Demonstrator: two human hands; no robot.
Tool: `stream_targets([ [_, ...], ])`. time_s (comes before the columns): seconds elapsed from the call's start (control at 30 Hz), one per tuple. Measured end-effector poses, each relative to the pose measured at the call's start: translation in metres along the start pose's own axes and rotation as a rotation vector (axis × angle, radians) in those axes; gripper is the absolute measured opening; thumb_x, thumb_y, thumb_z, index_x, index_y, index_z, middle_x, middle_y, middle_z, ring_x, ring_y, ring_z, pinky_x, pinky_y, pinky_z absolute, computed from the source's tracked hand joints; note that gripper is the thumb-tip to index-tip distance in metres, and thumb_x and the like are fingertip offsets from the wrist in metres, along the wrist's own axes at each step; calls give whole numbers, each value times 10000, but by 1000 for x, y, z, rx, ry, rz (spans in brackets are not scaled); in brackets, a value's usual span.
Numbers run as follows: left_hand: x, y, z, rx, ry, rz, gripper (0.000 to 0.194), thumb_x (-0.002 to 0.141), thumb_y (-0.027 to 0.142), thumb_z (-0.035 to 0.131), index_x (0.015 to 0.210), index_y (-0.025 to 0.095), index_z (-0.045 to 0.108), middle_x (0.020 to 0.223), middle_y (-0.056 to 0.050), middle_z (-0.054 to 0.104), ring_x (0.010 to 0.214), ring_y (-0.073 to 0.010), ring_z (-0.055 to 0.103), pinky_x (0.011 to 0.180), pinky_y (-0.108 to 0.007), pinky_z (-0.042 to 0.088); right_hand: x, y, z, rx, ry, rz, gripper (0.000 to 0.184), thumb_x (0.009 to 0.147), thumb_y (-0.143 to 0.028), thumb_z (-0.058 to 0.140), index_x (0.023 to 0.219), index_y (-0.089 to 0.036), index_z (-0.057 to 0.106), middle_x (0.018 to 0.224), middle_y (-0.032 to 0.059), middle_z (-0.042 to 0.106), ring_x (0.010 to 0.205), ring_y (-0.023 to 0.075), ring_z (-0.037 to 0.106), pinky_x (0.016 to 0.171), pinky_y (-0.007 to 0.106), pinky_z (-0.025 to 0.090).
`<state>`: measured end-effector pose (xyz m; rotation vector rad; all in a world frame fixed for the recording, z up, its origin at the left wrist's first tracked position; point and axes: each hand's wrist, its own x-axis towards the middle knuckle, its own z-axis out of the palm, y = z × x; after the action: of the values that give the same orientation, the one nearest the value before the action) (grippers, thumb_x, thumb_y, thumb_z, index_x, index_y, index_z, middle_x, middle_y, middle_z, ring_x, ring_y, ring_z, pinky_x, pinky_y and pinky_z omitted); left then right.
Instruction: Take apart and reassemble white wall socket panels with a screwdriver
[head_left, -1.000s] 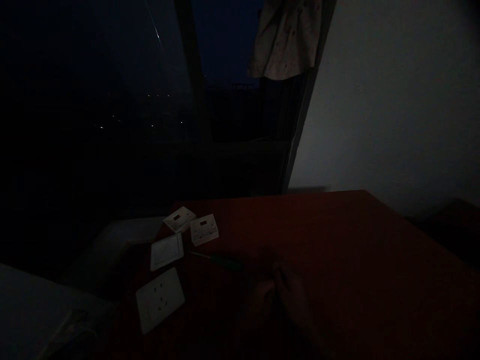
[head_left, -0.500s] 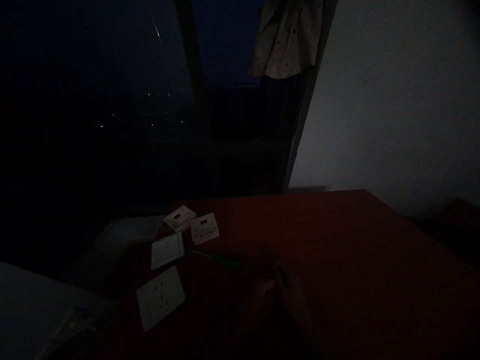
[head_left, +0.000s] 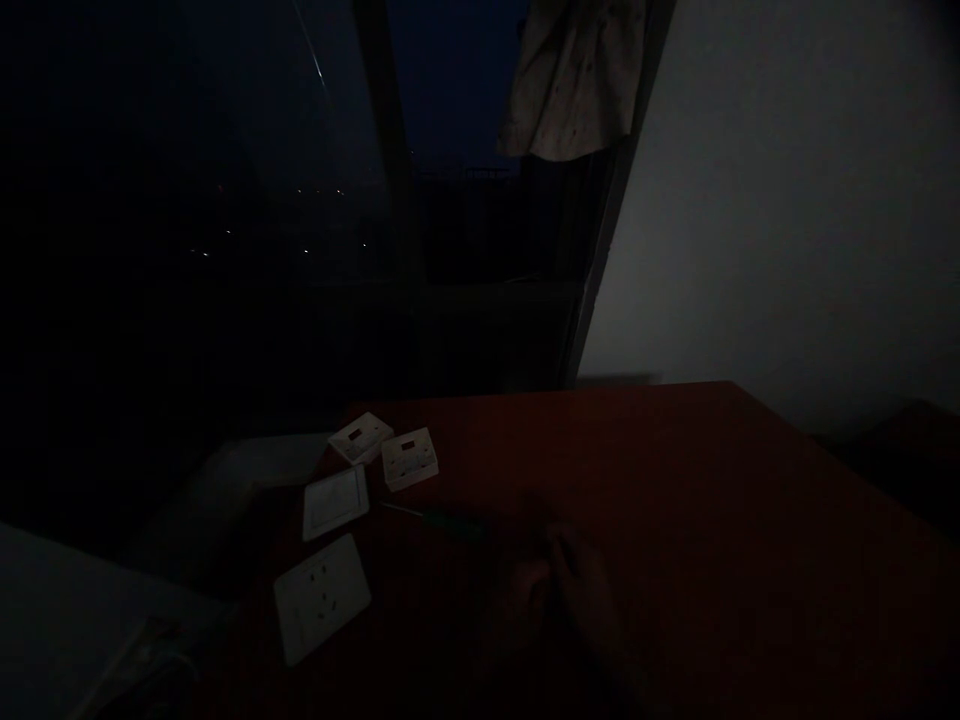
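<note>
Both hands are close together over the front middle of the reddish-brown table, dim in the low light. My left hand is closed with its fingers curled. Beside it, my right hand has thumb and fingers brought together in a pinch; anything between the fingers is too dark to make out. Left of the hands lies a screwdriver with a green handle, its shaft pointing left. Further left are a white socket faceplate, a white switch-like plate and two white mounting boxes.
A dark window stands behind the table, with a pale cloth hanging at its top. The white wall rises to the right. A pale ledge runs past the table's left edge.
The picture has grown slightly darker. Both hands stay almost in place, and the screwdriver, plates and boxes have not moved.
</note>
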<state>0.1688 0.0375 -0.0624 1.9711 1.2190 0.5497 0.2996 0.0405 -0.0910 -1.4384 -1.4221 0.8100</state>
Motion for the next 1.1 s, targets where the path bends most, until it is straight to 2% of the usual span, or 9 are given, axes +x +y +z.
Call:
stream_targets([
  [0.2, 0, 5, -3, 30, 7, 14, 303, 821, 125, 402, 760, 266, 663, 789, 17, 682, 746, -177, 621, 695, -262, 448, 0, 3, 1, -28, -15, -9, 341, 918, -398, 388, 719, -204, 587, 669, 18, 629, 598, 160, 579, 557, 237, 425],
  [0.3, 0, 9, -15, 51, 32, 18, 263, 806, 116, 426, 758, 247, 650, 803, 3, 673, 785, -182, 614, 736, -268, 440, -1, 2, 1, -43, -44, -18, 319, 916, -370, 391, 739, -203, 596, 690, 19, 638, 617, 159, 589, 573, 234, 432],
  [0.4, 3, 7, -45, 104, 93, 7, 218, 818, 127, 440, 832, 231, 632, 872, -17, 657, 842, -188, 599, 758, -278, 433, -2, 0, 1, -63, -65, -23, 282, 906, -338, 405, 788, -198, 620, 769, 39, 669, 687, 171, 613, 644, 247, 450],
  [0.57, 11, -20, -107, 480, 331, -42, 234, 855, 124, 443, 1013, 204, 596, 1035, -60, 627, 1001, -212, 576, 895, -339, 426, -2, 2, 3, -86, -75, -7, 322, 909, -347, 379, 855, -184, 652, 855, 79, 699, 758, 198, 642, 702, 271, 468],
  [0.7, 3, -48, -130, 611, 395, -88, 216, 859, 128, 458, 1019, 183, 591, 1053, -75, 611, 1011, -230, 571, 910, -368, 443, 0, 2, 5, -88, -83, 5, 345, 904, -380, 381, 878, -180, 661, 892, 91, 709, 799, 207, 653, 730, 276, 481],
  [0.8, -6, -65, -130, 658, 370, -58, 269, 849, 112, 457, 1077, 165, 591, 1089, -99, 610, 1031, -253, 568, 914, -395, 460, 2, 0, 5, -90, -101, 9, 360, 904, -394, 372, 860, -181, 659, 870, 86, 712, 783, 205, 657, 719, 276, 484],
  [0.9, -10, -76, -126, 710, 265, 2, 356, 827, 91, 479, 1153, 179, 591, 1199, -112, 591, 1114, -280, 537, 971, -439, 432, 2, -1, 4, -99, -121, 5, 368, 906, -392, 366, 839, -180, 658, 840, 82, 711, 750, 202, 653, 702, 279, 482],
  [1.0, -6, -79, -125, 728, 150, 34, 399, 785, 73, 540, 1158, 202, 606, 1276, -101, 568, 1202, -302, 487, 1024, -478, 381, 1, -1, 4, -108, -119, 6, 371, 909, -395, 366, 853, -180, 663, 863, 89, 712, 773, 210, 653, 725, 292, 482],
  [1.1, 0, -72, -126, 705, 38, 29, 380, 764, 44, 559, 1094, 215, 639, 1202, -85, 614, 1165, -281, 523, 1009, -462, 392, -1, -1, 4, -107, -112, 9, 367, 911, -393, 365, 898, -184, 666, 914, 95, 713, 823, 216, 657, 754, 300, 487],
])
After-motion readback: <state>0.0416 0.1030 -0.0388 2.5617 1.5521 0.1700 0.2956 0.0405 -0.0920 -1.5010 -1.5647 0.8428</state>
